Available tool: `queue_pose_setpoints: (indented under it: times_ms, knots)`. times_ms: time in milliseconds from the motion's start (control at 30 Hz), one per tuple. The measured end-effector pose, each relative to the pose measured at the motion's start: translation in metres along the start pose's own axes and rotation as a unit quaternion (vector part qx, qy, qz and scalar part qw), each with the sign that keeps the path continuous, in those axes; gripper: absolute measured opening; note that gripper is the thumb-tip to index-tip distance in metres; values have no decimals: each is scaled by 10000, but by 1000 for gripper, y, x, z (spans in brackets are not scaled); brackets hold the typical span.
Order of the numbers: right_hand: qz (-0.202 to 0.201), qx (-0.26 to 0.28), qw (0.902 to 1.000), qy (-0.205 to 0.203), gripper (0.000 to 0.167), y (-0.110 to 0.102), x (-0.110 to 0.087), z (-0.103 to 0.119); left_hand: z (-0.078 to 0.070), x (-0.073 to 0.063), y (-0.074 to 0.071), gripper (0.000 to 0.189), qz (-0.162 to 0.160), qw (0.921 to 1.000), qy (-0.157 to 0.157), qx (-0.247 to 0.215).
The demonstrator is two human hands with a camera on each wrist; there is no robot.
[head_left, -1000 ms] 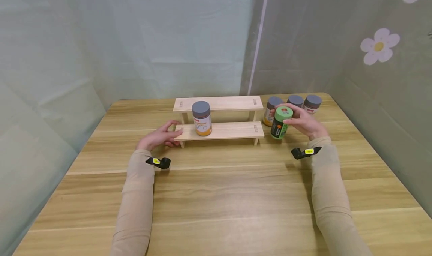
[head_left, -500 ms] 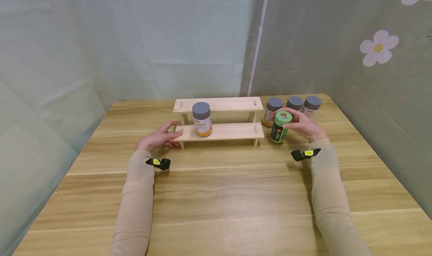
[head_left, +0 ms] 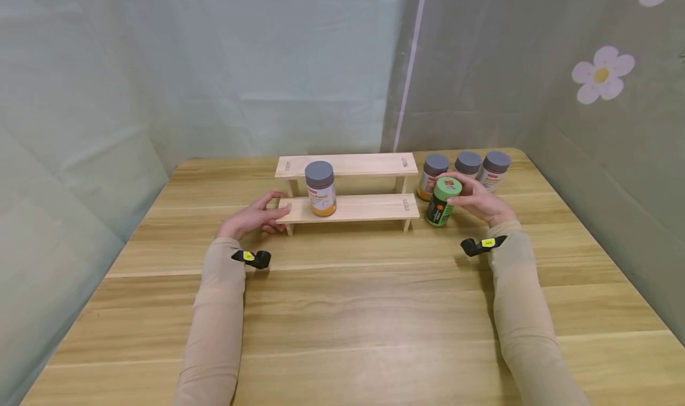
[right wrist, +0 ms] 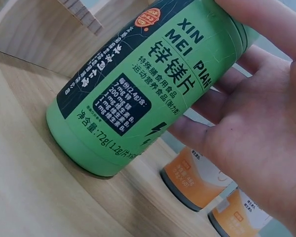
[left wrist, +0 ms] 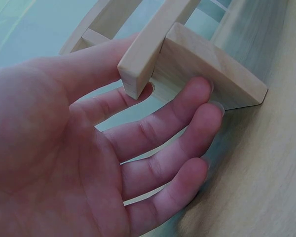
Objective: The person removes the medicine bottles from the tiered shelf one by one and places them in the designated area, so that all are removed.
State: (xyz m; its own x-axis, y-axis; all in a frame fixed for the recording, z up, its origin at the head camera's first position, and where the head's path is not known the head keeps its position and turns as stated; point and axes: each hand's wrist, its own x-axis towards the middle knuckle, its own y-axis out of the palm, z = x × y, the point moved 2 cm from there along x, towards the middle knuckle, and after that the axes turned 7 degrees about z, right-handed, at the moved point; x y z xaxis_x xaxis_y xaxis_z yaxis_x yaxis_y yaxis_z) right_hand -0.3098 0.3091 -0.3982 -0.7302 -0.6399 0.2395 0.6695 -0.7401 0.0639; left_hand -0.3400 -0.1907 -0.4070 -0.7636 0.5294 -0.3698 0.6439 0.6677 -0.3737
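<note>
In the head view, my left hand (head_left: 248, 219) grips the left end of the lower step of a two-tier wooden shelf (head_left: 369, 208). Its thumb lies over the board, while curled fingers (left wrist: 187, 131) reach below and beside the leg in the left wrist view. My right hand (head_left: 481, 201) holds a green supplement bottle (head_left: 439, 211) by its upper part, just right of the shelf. The right wrist view shows this bottle (right wrist: 143, 84) tilted, its base close over the tabletop. A grey-capped jar (head_left: 322, 195) with a white and orange label stands upright on the lower step.
Behind my right hand, several grey-capped jars stand at the table's back right, among them one near jar (head_left: 430, 177) and one farther right (head_left: 493, 171). The upper step (head_left: 348, 165) sits behind the lower one. A curtain (head_left: 257, 67) hangs behind the wooden table (head_left: 342, 323).
The right hand has brought the green bottle slightly toward me and down, then a little left toward the shelf. The left hand and the jar on the step have stayed put.
</note>
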Motion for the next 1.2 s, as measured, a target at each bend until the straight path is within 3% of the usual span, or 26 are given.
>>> queue_pose_setpoints:
  times_ms: [200, 600, 933, 1200]
  knots:
    - [83, -95, 9998, -119, 50, -2, -1, 1, 2, 1, -1, 65, 10, 10000, 11, 31]
    - [481, -50, 9951, -866, 46, 0, -2, 18, 1, 0, -1, 65, 2, 10000, 78, -31]
    - [-301, -41, 9951, -941, 33, 7, 4, 34, 2, -2, 1, 66, 37, 10000, -1, -6]
    - [-136, 51, 9945, -1033, 33, 17, 8, 51, 3, -1, 0, 65, 25, 10000, 16, -84]
